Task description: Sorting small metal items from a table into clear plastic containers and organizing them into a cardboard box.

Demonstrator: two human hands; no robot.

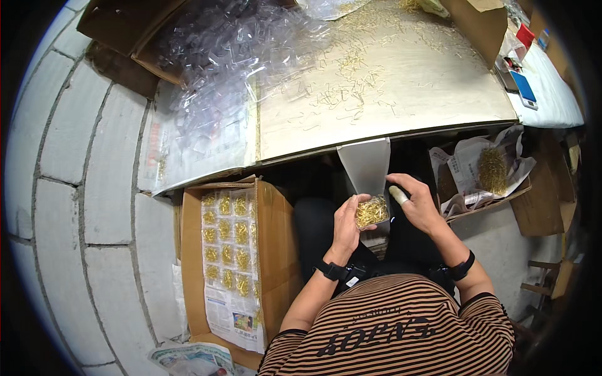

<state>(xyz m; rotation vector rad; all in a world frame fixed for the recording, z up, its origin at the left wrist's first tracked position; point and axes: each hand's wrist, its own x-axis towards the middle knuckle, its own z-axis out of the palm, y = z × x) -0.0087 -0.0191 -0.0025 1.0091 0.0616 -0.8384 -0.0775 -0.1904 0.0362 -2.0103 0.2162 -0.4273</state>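
Observation:
My left hand grips a small clear plastic box heaped with gold-coloured wire hooks, held above my lap. To the right of the box is my right hand, its thumb and index finger apart and nothing visible between them. A pale cover wraps one of its digits. The index fingertip is close to the lower right edge of a white chute that slopes down from the table edge; whether they touch I cannot tell. Many loose gold hooks lie scattered over the tabletop.
At my left stands a cardboard box with rows of filled clear boxes on newspaper. Empty clear boxes pile up at the table's far left. A paper-lined carton at right holds more hooks. A blue phone lies far right.

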